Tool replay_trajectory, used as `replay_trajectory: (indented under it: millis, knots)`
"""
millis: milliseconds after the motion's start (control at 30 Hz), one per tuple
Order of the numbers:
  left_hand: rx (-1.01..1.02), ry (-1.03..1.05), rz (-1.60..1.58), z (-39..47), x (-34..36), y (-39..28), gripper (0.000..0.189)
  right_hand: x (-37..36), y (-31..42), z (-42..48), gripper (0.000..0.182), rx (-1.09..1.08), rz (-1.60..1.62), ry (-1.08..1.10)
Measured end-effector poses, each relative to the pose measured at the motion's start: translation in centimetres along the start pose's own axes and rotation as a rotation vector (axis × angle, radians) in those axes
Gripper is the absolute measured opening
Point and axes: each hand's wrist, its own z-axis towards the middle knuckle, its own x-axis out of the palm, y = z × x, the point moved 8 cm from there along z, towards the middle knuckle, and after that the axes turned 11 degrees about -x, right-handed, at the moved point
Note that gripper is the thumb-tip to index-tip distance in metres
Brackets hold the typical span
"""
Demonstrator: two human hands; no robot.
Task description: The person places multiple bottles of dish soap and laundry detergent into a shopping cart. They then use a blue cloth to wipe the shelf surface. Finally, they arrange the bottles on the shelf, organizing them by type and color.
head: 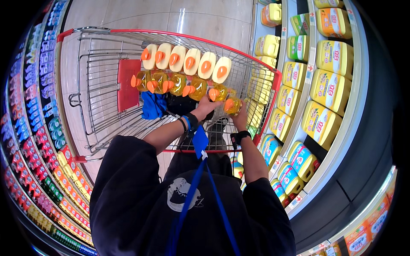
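Note:
A wire shopping cart with a red rim stands crosswise before me. Inside it are a row of cream bottles with orange caps and, nearer me, a row of clear bottles of yellow liquid, also orange-capped. At the right end of the nearer row, my right hand grips one clear yellow bottle by its side. My left hand is at the neighbouring yellow bottle, thumb towards its cap; whether it grips it is hard to tell.
A blue cloth bag and a black item lie in the cart's near part. Shelves of yellow jugs run close along the right. Shelves of colourful bottles line the left, beyond a strip of tiled floor.

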Motion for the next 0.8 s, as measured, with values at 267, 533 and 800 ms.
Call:
replay_trajectory:
  millis: [267,533,800]
  knots:
    - [0.264,-0.100,0.718,2.0,-0.9,-5.1,0.043,-1.7,2.7,3.4,0.091,-0.071,-0.032,0.021]
    - [0.391,-0.217,0.775,1.0,-0.7,-6.0,0.036,-1.2,4.2,3.3,0.078,-0.136,-0.008,-0.024]
    - [0.393,-0.194,0.771,1.3,0.5,-5.6,0.041,-1.1,2.2,5.9,0.077,-0.250,0.129,-0.069]
